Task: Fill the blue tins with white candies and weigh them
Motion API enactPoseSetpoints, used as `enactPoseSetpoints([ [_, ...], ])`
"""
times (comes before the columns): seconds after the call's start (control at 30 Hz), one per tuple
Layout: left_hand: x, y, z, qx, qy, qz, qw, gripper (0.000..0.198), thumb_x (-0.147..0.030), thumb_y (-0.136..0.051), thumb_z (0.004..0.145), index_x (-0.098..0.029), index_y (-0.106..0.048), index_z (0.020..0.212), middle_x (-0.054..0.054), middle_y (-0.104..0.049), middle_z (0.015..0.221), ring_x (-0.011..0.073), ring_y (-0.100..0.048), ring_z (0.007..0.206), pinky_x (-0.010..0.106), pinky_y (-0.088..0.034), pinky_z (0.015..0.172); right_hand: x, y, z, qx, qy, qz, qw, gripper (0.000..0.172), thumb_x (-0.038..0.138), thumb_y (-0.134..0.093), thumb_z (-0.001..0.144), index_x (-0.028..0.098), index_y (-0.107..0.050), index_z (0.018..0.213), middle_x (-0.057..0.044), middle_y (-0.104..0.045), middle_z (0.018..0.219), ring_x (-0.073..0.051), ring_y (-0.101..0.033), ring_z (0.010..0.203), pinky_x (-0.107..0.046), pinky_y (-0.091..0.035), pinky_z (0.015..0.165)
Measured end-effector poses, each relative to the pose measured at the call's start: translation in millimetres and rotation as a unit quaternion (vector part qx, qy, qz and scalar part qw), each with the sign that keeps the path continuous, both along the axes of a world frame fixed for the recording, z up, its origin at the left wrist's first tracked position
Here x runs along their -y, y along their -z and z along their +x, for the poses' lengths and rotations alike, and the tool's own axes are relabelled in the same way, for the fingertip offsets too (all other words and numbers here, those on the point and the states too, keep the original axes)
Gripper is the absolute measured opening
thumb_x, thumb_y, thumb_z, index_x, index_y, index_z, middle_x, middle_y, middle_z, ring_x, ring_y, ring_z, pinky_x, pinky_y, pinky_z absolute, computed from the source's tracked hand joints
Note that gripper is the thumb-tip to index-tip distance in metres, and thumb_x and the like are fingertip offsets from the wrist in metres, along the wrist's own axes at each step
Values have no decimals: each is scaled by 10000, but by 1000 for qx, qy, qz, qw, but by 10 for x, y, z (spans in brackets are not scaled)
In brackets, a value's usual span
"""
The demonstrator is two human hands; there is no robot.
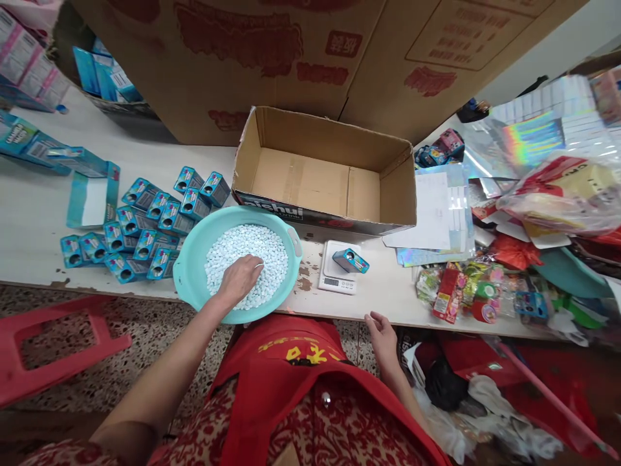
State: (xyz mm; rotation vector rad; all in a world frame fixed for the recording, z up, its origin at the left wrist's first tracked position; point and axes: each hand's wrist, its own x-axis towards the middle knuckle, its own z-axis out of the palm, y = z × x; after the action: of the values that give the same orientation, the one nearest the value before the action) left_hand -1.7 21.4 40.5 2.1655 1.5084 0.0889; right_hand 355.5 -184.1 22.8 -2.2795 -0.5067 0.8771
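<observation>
My left hand (pixel 241 279) is in the teal basin (pixel 188 266), its fingers closed among the small white pellets (pixel 268 254); a thin pale edge shows at the fingertips, too small to name. My right hand (pixel 381 327) is at the table's front edge, fingers apart and holding nothing. Between the hands, a white digital scale (pixel 339 283) bears one small blue box (pixel 350 260) lying tilted on it. Left of the basin stand several similar small blue boxes (pixel 140 193) with round dark openings on top.
Behind the basin sits an open cardboard box (pixel 320 188) before a large carton (pixel 272 58). Papers (pixel 422 210) and packaged sweets (pixel 449 292) lie on the right. A red stool (pixel 53 317) stands at the lower left, and a blue tray (pixel 74 200) lies on the table.
</observation>
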Motion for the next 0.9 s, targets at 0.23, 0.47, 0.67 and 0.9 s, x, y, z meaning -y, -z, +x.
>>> enactPoseSetpoints([
  [0.23, -26, -153, 561, 71, 12, 86, 994, 228, -267, -431, 959, -201, -640, 1023, 67, -657, 1000, 215, -606, 952, 325, -482, 838, -74, 96, 95, -57, -19, 0, 998, 536, 615, -699, 533, 180, -639, 840, -114, -731, 851, -292, -688, 855, -402, -543, 777],
  [0.47, -180, -269, 1558, 117, 135, 36, 983, 391, -178, -584, 856, -220, -544, 1243, 82, -565, 1232, 252, -524, 1129, 392, -428, 977, -306, 109, 168, -70, -52, 55, 995, 592, 611, -668, 595, 162, -596, 975, -164, -687, 1040, -283, -657, 931, -438, -520, 834],
  [0.67, -378, -28, 2165, 271, 126, -134, 945, 335, -66, -627, 738, -202, -629, 1044, 76, -596, 1147, 269, -529, 1100, 383, -406, 951, -983, 7, 144, 17, -179, 180, 967, 765, 541, -708, 643, 163, -469, 1263, -179, -518, 1330, -288, -507, 1199, -444, -477, 918],
  [0.9, -81, -180, 1645, 422, -46, -234, 875, 374, -323, -719, 729, -195, -600, 1059, 2, -636, 905, 171, -599, 825, 255, -458, 740, -1668, -429, 15, 2, -373, 247, 894, 440, 517, -706, 719, 194, -611, 1003, -73, -664, 980, -243, -617, 930, -410, -484, 863],
])
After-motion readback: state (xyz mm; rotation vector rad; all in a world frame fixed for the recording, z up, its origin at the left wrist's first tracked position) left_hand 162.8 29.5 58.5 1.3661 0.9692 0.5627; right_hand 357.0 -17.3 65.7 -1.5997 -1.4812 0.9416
